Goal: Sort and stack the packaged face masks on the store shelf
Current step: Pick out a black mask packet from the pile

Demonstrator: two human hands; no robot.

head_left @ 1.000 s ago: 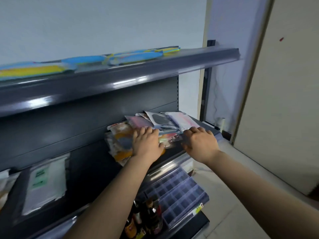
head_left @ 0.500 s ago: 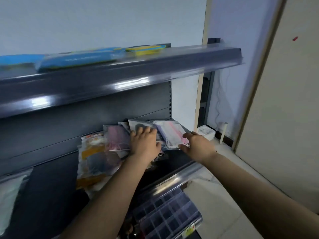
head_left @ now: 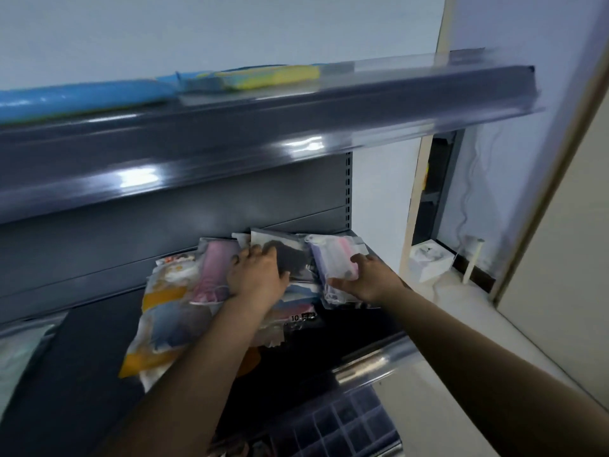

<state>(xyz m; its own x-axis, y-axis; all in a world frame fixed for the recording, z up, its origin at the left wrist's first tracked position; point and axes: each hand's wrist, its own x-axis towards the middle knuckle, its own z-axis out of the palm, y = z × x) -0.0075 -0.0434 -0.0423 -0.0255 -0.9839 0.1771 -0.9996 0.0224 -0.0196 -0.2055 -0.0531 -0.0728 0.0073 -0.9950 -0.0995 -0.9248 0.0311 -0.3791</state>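
Observation:
A loose pile of packaged face masks lies on the dark grey middle shelf (head_left: 329, 344). It holds a pink mask pack (head_left: 216, 268), a black mask pack (head_left: 286, 255), a white and pink mask pack (head_left: 333, 258) and orange and blue printed packs (head_left: 164, 321). My left hand (head_left: 257, 275) presses flat on the pile between the pink and black packs. My right hand (head_left: 365, 278) curls its fingers around the lower right edge of the white and pink pack. A further dark pack marked "10" (head_left: 296, 319) lies under both wrists.
The upper shelf (head_left: 263, 127) overhangs the pile and carries blue and yellow packs (head_left: 263, 77). A pale pack (head_left: 19, 351) lies at the far left. Clear divided boxes (head_left: 346, 423) sit on the shelf below. A white box (head_left: 430, 258) and cable stand by the wall.
The view has tilted and shifted, so the pile sits lower and more central. My right hand has closed in on the white and pink pack. My left hand stays pressed on the pile.

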